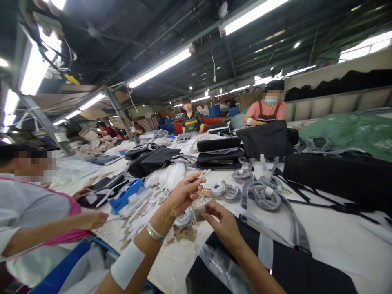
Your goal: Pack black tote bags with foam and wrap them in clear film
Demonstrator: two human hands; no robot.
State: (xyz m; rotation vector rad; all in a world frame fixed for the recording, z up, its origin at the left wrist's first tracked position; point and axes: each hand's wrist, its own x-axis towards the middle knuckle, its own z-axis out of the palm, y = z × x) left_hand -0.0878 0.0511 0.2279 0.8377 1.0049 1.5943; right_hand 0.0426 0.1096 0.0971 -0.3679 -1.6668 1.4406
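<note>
My left hand (187, 192) is raised over the table, closed, with a thin white string (202, 174) pinched between thumb and finger. A small white strip (207, 172) shows at its fingertips. Lower and to the right, my right hand (223, 223) has its thumb and forefinger together at the edge of a small greyish card (199, 213). Whether the string runs to that card is hard to see. Beneath my right forearm lies a black bag (294, 265) with clear plastic film (225, 265) on it.
Wrapped, coiled straps (266, 198) lie right of my hands. Black bags (219, 153) are stacked behind them. Paper scraps (137, 220) and a blue holder (126, 196) are on the left, near a co-worker (39, 216) handling a black piece. Two people stand across the table.
</note>
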